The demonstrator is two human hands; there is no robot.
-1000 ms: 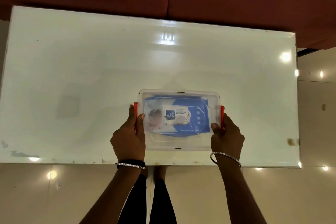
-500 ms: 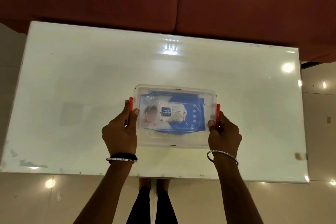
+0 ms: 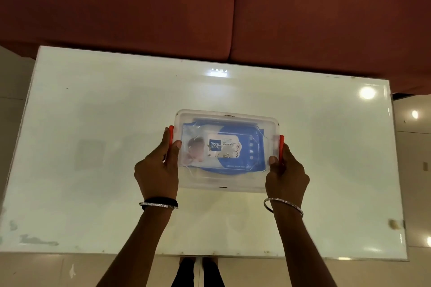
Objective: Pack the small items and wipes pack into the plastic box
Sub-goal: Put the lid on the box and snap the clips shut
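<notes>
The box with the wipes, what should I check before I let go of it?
1. Lid on the plastic box: ok, it covers the top.
2. Wipes pack inside: ok, lying flat under the lid.
3. Small items inside: cannot tell, none show through.
4. Orange clips snapped, left and right: cannot tell.
5. Both hands on the ends, left hand and right hand: ok.
6. Box well in from the edge of the table: ok.

We see a glossy white rectangular glass tabletop (image 3: 93, 147), a dark red cushioned sofa (image 3: 163, 7) behind it, beige tiled floor (image 3: 415, 170) around.
</notes>
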